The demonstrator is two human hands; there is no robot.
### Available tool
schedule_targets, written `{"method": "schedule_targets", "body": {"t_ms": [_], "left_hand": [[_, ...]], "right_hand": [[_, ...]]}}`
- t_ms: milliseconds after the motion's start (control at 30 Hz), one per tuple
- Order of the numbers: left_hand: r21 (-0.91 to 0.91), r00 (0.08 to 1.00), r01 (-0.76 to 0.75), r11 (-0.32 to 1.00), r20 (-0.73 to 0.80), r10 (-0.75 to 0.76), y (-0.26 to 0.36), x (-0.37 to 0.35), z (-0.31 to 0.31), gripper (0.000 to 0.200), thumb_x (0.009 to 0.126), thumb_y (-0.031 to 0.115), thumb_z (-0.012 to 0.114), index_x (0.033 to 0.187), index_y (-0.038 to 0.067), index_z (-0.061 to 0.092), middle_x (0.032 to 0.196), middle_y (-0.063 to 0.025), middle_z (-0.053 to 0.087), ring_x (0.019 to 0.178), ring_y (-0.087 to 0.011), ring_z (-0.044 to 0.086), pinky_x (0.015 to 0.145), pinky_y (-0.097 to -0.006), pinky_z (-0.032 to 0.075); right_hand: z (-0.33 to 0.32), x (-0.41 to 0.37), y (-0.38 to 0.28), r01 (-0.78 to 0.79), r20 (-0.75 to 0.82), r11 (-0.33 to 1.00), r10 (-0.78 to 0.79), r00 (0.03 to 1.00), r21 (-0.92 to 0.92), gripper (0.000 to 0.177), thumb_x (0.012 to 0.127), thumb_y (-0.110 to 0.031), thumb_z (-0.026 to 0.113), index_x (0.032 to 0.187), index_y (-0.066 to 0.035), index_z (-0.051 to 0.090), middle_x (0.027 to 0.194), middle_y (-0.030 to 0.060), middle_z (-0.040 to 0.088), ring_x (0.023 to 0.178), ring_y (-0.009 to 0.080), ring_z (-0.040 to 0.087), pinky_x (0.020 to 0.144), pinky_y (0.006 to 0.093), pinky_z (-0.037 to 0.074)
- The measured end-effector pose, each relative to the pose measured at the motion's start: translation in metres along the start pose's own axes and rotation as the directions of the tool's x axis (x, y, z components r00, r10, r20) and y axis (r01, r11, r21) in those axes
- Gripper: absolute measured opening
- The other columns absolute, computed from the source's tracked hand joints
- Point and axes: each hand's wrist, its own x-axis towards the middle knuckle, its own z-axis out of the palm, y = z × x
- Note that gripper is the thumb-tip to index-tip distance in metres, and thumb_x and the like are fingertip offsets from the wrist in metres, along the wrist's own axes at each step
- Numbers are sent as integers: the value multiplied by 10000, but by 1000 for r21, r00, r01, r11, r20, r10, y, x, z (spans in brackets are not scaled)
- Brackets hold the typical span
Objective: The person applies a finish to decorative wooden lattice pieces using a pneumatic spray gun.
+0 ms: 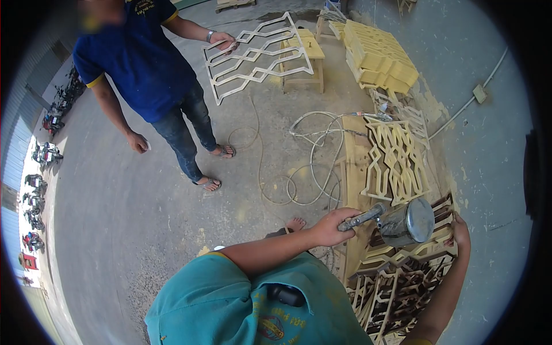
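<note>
"Hands: what are they doing?"

"Left hand (336, 227) is closed round the handle of a spray gun (362, 217). Right hand (460, 232) has its fingers at the edge of some brown-and-cream lattice frames (397, 276); I can't tell how firmly it grips."

"And the gun's metal cup (407, 222)?"

"It's above those frames, round shiny end showing, contents hidden. The teal shirt's pocket (287, 282) holds a black object (286, 295)."

"Any writing?"

"Yellow lettering and a round logo (270, 328) on the teal shirt (213, 299), yellow lettering on the co-worker's navy shirt (141, 63). Neither is legible."

"How much room?"

"Pale lattice pieces (397, 161) lie on a wooden board (355, 172), with the wall (489, 172) close on the right. Hose loops (313, 149) cover floor left of the board; beyond them is open concrete (109, 218). Ahead, the co-worker (138, 69) holds a lattice panel (259, 57)."
</note>
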Motion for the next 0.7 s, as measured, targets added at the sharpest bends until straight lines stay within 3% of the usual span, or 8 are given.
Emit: {"method": "schedule_targets", "body": {"t_ms": [700], "left_hand": [[-1, 996, 72, 997, 46, -72, 6, 7, -2, 525, 701, 35, 676, 1210, 33, 550, 1043, -135, 623, 976, -251, 611, 859, -355, 467]], "right_hand": [[-5, 12, 2, -21, -11, 1000, 21, 1000, -2, 633, 833, -68, 340, 1462, -99, 269, 556, 152, 575, 376, 281, 579, 319, 357, 485]]}}
